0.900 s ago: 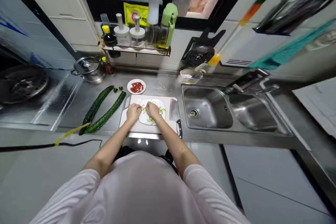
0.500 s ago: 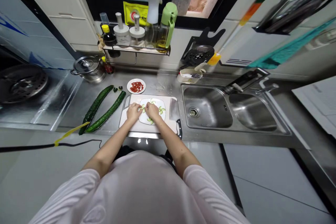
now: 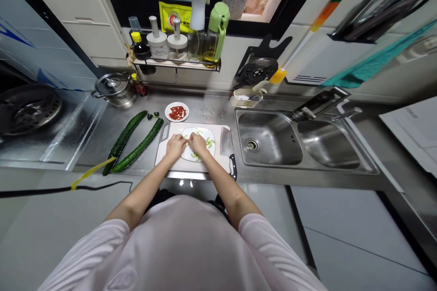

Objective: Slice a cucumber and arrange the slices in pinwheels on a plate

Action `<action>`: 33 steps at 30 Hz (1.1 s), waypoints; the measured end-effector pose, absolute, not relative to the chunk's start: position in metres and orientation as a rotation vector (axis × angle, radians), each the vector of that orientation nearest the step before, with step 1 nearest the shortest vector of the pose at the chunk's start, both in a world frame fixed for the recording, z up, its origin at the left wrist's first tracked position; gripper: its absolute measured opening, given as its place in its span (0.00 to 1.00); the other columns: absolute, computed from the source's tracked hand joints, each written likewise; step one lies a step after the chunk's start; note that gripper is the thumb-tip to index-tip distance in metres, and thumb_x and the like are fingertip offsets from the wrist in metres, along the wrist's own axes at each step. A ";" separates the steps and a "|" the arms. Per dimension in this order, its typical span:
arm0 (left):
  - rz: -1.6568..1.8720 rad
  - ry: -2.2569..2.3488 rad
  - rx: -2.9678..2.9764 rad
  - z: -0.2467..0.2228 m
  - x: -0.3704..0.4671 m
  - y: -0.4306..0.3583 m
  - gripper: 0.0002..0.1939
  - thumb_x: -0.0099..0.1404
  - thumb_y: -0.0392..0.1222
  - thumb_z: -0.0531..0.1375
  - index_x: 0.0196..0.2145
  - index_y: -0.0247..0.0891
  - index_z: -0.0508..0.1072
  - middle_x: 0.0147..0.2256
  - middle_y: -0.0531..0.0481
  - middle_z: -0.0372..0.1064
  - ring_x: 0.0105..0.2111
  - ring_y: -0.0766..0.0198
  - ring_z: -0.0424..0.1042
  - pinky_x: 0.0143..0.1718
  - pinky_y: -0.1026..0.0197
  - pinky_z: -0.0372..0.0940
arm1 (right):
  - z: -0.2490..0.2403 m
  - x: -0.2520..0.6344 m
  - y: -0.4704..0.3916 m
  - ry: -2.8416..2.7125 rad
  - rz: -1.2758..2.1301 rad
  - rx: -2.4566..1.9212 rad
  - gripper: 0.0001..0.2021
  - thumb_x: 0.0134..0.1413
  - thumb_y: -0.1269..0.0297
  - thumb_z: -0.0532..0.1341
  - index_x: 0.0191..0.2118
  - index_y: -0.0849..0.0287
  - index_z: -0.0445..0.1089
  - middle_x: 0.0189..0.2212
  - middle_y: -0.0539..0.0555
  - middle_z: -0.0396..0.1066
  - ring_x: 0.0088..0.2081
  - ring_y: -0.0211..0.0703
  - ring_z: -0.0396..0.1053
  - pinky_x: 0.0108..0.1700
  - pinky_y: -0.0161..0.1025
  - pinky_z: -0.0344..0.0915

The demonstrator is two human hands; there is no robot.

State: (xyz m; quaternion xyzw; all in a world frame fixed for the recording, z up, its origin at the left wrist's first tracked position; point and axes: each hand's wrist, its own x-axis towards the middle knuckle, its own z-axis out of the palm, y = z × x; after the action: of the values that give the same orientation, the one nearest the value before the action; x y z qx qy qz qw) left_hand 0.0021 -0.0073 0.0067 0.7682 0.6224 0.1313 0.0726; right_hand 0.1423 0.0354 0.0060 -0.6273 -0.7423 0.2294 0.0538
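Note:
A white square plate (image 3: 204, 157) rests on the pale cutting board (image 3: 166, 159). Thin green cucumber slices (image 3: 210, 142) lie on it in small pinwheel groups. At the plate's left edge my left hand (image 3: 175, 146) has its fingers pressed together over a slice group. Close beside it, my right hand (image 3: 198, 142) is closed, fingertips nearly touching the left ones. Whatever the fingertips hold is too small to make out. On the board's right side lies a knife (image 3: 226, 142) with a black handle. A small round plate (image 3: 167, 112) of red pieces stands just behind the board.
Two long cucumbers (image 3: 127, 135) (image 3: 138, 149) lie left of the board, with small cut ends behind them. A lidded pot (image 3: 116, 90) stands at the back left. The double sink (image 3: 269, 138) is on the right. A condiment shelf (image 3: 196, 64) hangs above the counter.
My left hand has shifted slightly right, nearer my right hand. My right hand stays almost in place over the plate.

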 end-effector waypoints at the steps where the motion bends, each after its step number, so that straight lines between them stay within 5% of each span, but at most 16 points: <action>1: 0.380 1.861 2.323 0.007 0.002 -0.006 0.12 0.65 0.40 0.55 0.42 0.45 0.78 0.43 0.45 0.68 0.45 0.55 0.62 0.44 0.56 0.61 | 0.005 0.143 0.036 -2.251 0.707 -1.898 0.08 0.61 0.62 0.54 0.43 0.56 0.68 0.37 0.55 0.74 0.39 0.43 0.69 0.36 0.35 0.56; 18: 0.477 1.896 2.301 0.002 -0.004 -0.007 0.14 0.66 0.41 0.54 0.46 0.46 0.76 0.43 0.45 0.67 0.44 0.56 0.63 0.43 0.57 0.61 | 0.014 0.156 0.033 -2.154 0.717 -1.823 0.11 0.61 0.65 0.52 0.44 0.57 0.69 0.38 0.55 0.74 0.39 0.43 0.69 0.38 0.34 0.56; 33: 0.213 1.816 2.357 0.010 0.002 -0.002 0.15 0.66 0.39 0.52 0.41 0.46 0.78 0.41 0.43 0.67 0.45 0.54 0.61 0.42 0.55 0.59 | 0.023 0.202 -0.013 -1.775 0.828 -1.652 0.11 0.56 0.59 0.52 0.37 0.56 0.70 0.23 0.47 0.66 0.28 0.40 0.65 0.33 0.32 0.57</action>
State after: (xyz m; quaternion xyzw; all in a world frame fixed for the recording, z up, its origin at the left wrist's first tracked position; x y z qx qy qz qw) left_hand 0.0016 -0.0017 0.0101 0.7877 0.6068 0.0712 0.0790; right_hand 0.2022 -0.0132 0.0228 -0.6178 -0.6640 0.3096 0.2855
